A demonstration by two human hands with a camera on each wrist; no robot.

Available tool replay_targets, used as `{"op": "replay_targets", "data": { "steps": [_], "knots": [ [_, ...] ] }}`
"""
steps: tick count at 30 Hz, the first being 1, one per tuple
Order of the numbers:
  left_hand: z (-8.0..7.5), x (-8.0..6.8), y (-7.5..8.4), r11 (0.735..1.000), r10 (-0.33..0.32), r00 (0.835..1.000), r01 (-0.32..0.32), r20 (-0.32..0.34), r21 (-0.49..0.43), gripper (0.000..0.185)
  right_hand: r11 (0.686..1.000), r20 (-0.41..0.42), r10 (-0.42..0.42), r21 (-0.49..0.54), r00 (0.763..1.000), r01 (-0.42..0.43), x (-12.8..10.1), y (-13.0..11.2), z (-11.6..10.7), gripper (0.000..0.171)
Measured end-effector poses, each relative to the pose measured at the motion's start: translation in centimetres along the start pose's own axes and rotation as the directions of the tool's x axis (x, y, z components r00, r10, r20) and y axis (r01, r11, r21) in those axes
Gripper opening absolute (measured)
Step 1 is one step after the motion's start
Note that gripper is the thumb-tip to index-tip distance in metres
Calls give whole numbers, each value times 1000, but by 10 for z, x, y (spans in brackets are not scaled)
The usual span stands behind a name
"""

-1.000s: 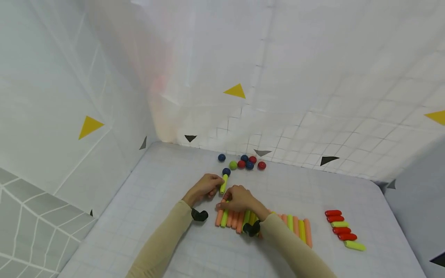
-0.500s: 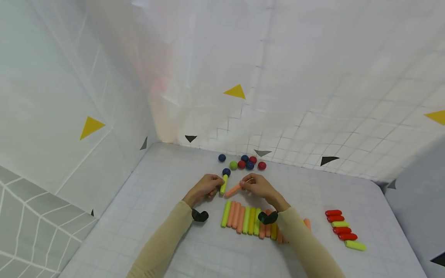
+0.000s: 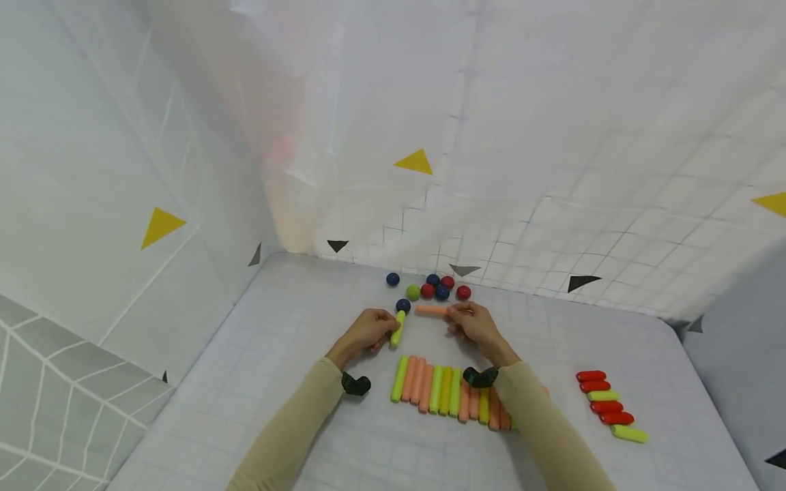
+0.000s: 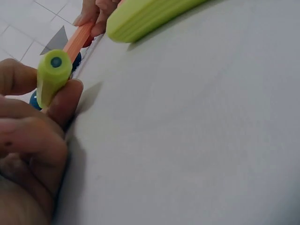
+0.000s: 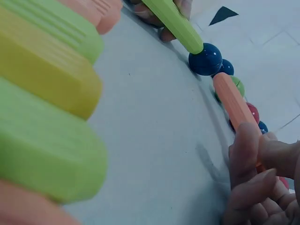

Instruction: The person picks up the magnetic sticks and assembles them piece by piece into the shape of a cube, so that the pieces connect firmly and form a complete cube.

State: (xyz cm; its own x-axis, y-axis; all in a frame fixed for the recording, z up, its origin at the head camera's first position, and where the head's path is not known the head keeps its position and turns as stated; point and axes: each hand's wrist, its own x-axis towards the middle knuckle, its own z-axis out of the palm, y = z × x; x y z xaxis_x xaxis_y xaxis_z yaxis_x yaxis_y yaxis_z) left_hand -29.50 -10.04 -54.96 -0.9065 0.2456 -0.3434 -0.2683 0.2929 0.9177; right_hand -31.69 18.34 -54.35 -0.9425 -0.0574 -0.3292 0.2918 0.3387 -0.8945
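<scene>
My left hand grips a lime-green stick whose far end touches a dark blue ball; the same stick shows end-on between thumb and fingers in the left wrist view. My right hand pinches an orange stick held level, its free end pointing left at the blue ball. In the right wrist view the orange stick nearly reaches that ball, beside the green stick.
A row of orange, green and yellow sticks lies near me. Several red, blue and green balls sit by the back wall. A short stack of red and lime capsules lies at the right.
My right hand lifted an orange stick from the row, carried it away from me and turned it level toward the blue ball. My left hand stayed put with the green stick.
</scene>
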Motion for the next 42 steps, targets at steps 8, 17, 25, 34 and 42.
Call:
{"op": "replay_targets", "data": {
  "steps": [8, 17, 25, 34, 42],
  "knots": [
    [3, 2, -3, 1000, 9, 1000, -9, -18, -2, 23, 1000, 0, -4, 26, 1000, 4, 8, -3, 10, 42],
    [2, 4, -1, 991, 38, 999, -34, -27, 129, 30, 1000, -9, -14, 9, 1000, 14, 8, -1, 10, 40],
    [-10, 16, 9, 851, 200, 973, -117, -111, 512, 40, 999, -44, -49, -18, 998, 49, 9, -2, 19, 34],
    [-1, 39, 16, 643, 383, 924, -264, -3, 718, 52, 995, -80, -54, -84, 995, 47, 12, 2, 19, 38],
    [9, 51, 15, 651, 358, 933, -239, -13, 721, 28, 997, -145, -65, -57, 987, 57, 12, -7, 17, 43]
  ]
}}
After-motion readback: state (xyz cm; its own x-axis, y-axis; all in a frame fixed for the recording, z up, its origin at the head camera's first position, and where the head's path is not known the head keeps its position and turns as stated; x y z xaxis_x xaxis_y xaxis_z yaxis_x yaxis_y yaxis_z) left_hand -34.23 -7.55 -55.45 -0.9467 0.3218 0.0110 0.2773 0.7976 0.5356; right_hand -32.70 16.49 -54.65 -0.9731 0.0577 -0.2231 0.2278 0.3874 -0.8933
